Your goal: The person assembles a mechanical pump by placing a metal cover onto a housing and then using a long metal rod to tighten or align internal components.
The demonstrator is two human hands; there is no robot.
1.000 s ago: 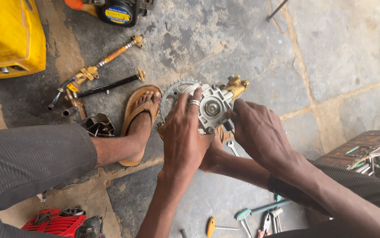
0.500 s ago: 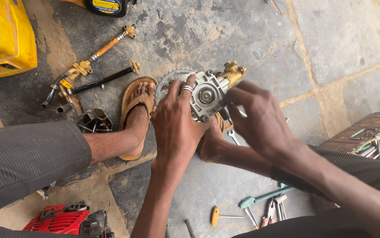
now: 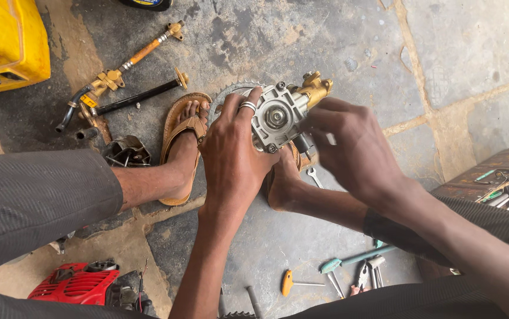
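A grey cast-metal pump head (image 3: 277, 118) with a brass fitting (image 3: 311, 88) at its far right corner is held up over the stone floor. My left hand (image 3: 231, 153), a ring on one finger, grips its left side. My right hand (image 3: 355, 147) closes on its right side, just below the brass fitting. Behind the pump a toothed round disc (image 3: 229, 93) lies on the floor, partly hidden. My feet, in brown sandals (image 3: 181, 139), rest under and beside the pump.
A yellow container (image 3: 6, 44) stands far left. Brass pipe fittings (image 3: 125, 65) and a black rod (image 3: 139, 95) lie beyond my left foot. A red engine (image 3: 80, 283) sits near left. A screwdriver (image 3: 296, 285), hammer (image 3: 349, 260) and pliers (image 3: 366, 274) lie near. A wooden toolbox (image 3: 493, 177) is right.
The pump head has been turned slightly and lifted toward me in both hands; the view has shifted down and closer. My grip stays the same.
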